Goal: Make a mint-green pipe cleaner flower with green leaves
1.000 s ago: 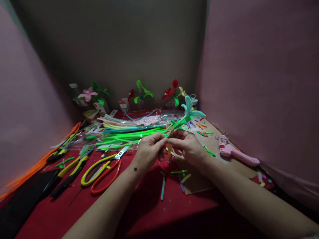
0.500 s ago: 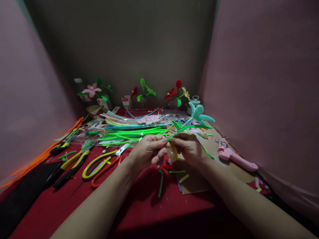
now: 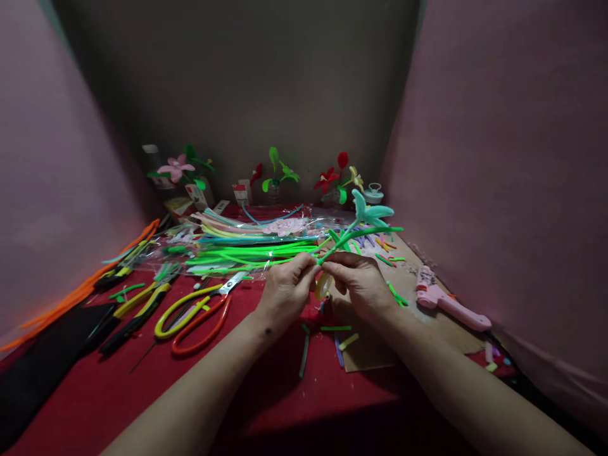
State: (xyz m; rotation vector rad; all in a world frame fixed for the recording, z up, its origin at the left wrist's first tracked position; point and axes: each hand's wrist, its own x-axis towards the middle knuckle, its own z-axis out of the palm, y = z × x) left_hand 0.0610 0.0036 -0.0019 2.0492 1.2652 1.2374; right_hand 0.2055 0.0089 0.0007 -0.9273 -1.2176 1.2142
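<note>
Compared with half a second ago, the turquoise fuzzy flower point(image 3: 373, 212) has shifted slightly left, right of the frame's centre. Fingers of the left hand point(image 3: 285, 285) and right hand point(image 3: 365, 284) both pinch its fuzzy green stem point(image 3: 335, 247) low down; between the hands hangs a yellow translucent ring point(image 3: 323, 286), turned more edge-on.

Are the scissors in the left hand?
No, the red-and-yellow-handled scissors lie on the red cloth, to the left of the left hand.
</note>
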